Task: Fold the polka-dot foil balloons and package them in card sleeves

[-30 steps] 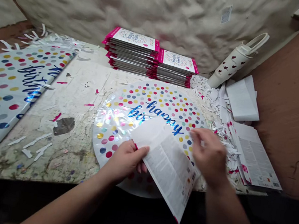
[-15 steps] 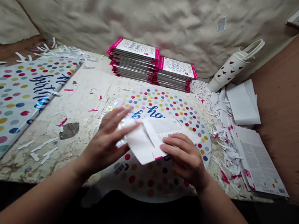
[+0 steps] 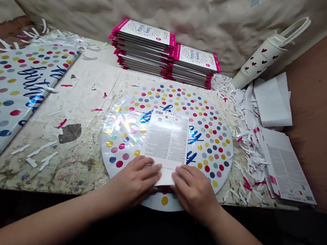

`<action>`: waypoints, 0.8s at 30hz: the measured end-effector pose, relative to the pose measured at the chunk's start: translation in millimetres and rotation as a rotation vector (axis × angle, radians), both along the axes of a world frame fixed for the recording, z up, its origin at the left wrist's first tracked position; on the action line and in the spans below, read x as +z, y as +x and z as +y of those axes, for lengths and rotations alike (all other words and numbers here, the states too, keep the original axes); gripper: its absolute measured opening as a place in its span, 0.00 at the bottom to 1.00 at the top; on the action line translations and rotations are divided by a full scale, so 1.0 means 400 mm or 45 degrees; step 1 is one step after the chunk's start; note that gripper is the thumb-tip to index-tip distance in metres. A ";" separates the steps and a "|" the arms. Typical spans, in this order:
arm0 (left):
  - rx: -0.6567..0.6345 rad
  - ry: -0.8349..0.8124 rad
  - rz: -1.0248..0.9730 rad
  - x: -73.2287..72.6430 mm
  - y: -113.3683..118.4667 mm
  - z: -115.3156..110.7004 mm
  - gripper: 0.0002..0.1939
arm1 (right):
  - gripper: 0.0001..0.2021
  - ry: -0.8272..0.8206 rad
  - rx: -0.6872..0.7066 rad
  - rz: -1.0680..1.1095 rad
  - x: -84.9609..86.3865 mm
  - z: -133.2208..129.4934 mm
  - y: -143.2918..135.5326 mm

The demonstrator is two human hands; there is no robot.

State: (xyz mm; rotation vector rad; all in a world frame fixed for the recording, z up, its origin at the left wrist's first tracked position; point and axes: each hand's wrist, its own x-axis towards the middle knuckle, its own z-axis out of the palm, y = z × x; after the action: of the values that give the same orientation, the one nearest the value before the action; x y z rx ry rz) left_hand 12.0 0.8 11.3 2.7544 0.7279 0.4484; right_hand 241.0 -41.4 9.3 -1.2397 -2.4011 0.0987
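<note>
A printed card [image 3: 165, 139] lies over the middle of a flat round foil balloon [image 3: 213, 157] covered in coloured dots and blue lettering. The card's text side faces up, its barcode at the far end. My left hand [image 3: 135, 177] grips the near left corner, fingers on top, thumb hidden. At the near right corner my right hand [image 3: 196, 189] does the same. Beneath the hands, the near part of the balloon reaches over the table edge.
Pink-and-white packs [image 3: 144, 49] stand in two stacks at the back. Folded dotted balloons [image 3: 2, 109] lie at left. To the right are paper scraps [image 3: 242, 137], more printed cards [image 3: 291, 171], white sheets [image 3: 274, 101] and a heart-patterned tumbler [image 3: 255, 64] by the wooden side panel.
The card, earlier tilted and held up in my right hand, now lies squared on the balloon. My left hand has come down onto its near edge. The view has shifted slightly.
</note>
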 end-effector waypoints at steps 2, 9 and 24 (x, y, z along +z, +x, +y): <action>0.066 -0.139 0.022 0.017 -0.002 0.020 0.12 | 0.08 -0.194 -0.078 0.126 0.013 0.023 0.001; 0.511 -0.369 0.127 0.037 0.021 0.082 0.12 | 0.05 -0.493 -0.354 0.135 0.040 0.087 0.000; 0.030 0.129 -0.045 -0.030 0.006 0.018 0.18 | 0.11 -0.267 -0.179 0.251 -0.009 0.079 -0.021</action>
State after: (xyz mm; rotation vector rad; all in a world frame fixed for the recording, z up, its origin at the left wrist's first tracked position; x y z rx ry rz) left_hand 14.5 7.8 -0.9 2.8267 0.7492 0.5519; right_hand 232.6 -9.8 5.5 -1.4164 -2.1709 0.4187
